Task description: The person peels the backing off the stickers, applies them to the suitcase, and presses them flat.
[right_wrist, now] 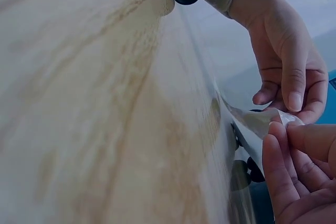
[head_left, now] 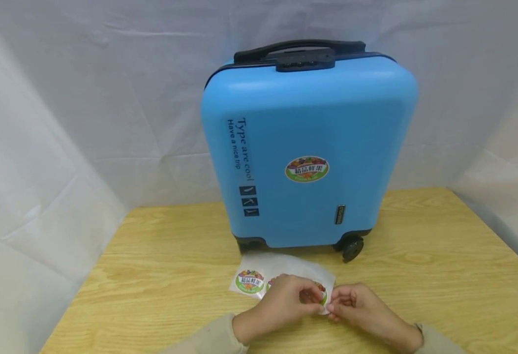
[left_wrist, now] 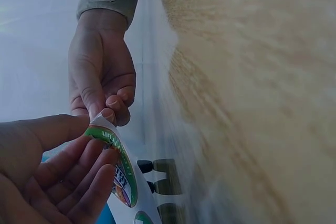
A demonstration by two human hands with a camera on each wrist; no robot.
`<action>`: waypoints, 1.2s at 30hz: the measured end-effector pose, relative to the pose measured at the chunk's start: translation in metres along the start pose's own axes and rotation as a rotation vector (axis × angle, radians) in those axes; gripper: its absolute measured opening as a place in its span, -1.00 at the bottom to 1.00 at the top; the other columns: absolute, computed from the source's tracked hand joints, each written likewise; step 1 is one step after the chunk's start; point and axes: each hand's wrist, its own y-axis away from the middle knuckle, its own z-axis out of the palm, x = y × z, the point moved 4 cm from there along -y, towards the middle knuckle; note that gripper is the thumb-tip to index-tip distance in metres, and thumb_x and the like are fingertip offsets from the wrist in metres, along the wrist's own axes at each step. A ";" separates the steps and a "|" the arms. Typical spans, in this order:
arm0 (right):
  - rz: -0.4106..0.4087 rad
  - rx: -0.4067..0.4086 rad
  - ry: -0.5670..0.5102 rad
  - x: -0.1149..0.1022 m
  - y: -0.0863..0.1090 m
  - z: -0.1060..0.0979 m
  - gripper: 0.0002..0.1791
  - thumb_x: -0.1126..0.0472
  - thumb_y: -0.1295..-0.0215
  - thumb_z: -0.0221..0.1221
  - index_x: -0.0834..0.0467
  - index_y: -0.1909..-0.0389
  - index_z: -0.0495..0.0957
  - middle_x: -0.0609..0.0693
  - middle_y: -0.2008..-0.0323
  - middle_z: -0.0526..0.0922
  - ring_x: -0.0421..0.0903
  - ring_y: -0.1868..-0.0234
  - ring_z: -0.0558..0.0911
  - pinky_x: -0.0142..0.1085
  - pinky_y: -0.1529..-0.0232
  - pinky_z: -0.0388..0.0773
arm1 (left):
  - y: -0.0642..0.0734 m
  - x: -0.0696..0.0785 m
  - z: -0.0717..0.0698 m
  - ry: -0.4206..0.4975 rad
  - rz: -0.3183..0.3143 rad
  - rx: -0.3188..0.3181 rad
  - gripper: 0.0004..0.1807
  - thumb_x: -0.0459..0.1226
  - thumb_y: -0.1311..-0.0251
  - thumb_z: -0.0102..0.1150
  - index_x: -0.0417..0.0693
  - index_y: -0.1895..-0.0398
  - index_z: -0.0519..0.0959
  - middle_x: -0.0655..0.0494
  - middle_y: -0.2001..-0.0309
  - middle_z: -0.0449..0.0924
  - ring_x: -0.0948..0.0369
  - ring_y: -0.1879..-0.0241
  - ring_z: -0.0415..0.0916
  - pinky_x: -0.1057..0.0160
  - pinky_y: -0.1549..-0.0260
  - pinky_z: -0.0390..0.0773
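A white backing sheet (head_left: 291, 263) of oval fruit stickers lies at the foot of a blue suitcase (head_left: 267, 147). One sticker (head_left: 250, 281) shows whole at its left end; my left hand (head_left: 283, 300) partly covers the others. At the sheet's right corner, my right hand (head_left: 362, 307) pinches the edge between thumb and fingers. My left thumb and fingers grip beside it at the rightmost sticker (left_wrist: 123, 174), fingers curled across its printed face. In the right wrist view the lifted corner of the sheet (right_wrist: 257, 121) bends up between both hands.
The suitcase stands upright on a wooden table (head_left: 166, 260), with a matching oval sticker (head_left: 307, 169) on its front. Black lettering (head_left: 240, 147) runs down its left side. A black wheel (head_left: 352, 249) sits just behind the hands. White cloth (head_left: 108, 98) hangs around the table.
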 end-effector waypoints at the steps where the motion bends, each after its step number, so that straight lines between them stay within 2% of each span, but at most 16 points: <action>1: 0.001 -0.001 0.001 0.000 0.000 0.000 -0.77 0.34 -0.33 0.09 0.52 0.28 0.49 0.26 0.37 0.66 -0.25 0.33 0.66 -0.37 0.31 0.63 | 0.000 0.000 0.000 0.005 -0.001 0.000 -0.90 -0.23 -0.01 0.39 0.02 0.40 0.67 0.38 0.49 0.63 0.59 0.52 0.44 0.59 0.46 0.45; 5: 0.003 -0.003 0.017 0.000 0.000 -0.001 -0.77 0.32 -0.32 0.10 0.49 0.28 0.51 0.20 0.37 0.67 -0.25 0.32 0.66 -0.36 0.30 0.63 | 0.000 0.000 0.000 0.017 -0.001 0.000 -0.89 -0.23 0.00 0.40 0.01 0.41 0.65 0.38 0.49 0.61 0.58 0.52 0.45 0.59 0.46 0.46; 12: -0.027 -0.010 0.040 0.001 0.000 -0.001 -0.79 0.33 -0.33 0.09 0.45 0.28 0.53 0.21 0.38 0.67 -0.25 0.32 0.66 -0.30 0.29 0.64 | 0.000 0.001 0.000 0.033 -0.009 0.002 -0.90 -0.25 -0.01 0.39 -0.02 0.44 0.63 0.37 0.51 0.60 0.57 0.53 0.44 0.58 0.47 0.47; 22: 0.016 0.022 0.104 0.000 0.000 0.000 -0.79 0.27 -0.31 0.13 0.38 0.33 0.59 0.16 0.44 0.69 -0.32 0.45 0.59 -0.44 0.45 0.56 | 0.000 0.001 0.000 -0.011 -0.013 0.000 -0.93 -0.27 -0.01 0.38 -0.03 0.44 0.68 0.38 0.52 0.60 0.59 0.53 0.43 0.59 0.48 0.45; 26: 0.030 0.022 0.096 0.001 0.000 0.000 -0.79 0.27 -0.30 0.14 0.39 0.35 0.59 0.15 0.46 0.68 -0.33 0.48 0.57 -0.48 0.48 0.53 | 0.000 0.000 0.000 -0.027 -0.010 -0.007 -0.95 -0.28 -0.02 0.38 -0.03 0.45 0.69 0.37 0.52 0.61 0.60 0.54 0.42 0.61 0.48 0.45; 36: 0.037 -0.021 0.036 0.001 0.002 0.001 -0.76 0.30 -0.31 0.12 0.47 0.30 0.57 0.19 0.42 0.68 -0.27 0.41 0.64 -0.40 0.38 0.61 | 0.003 -0.002 0.000 -0.058 -0.001 -0.010 -0.94 -0.31 -0.07 0.29 0.00 0.40 0.72 0.37 0.49 0.66 0.62 0.51 0.44 0.61 0.43 0.44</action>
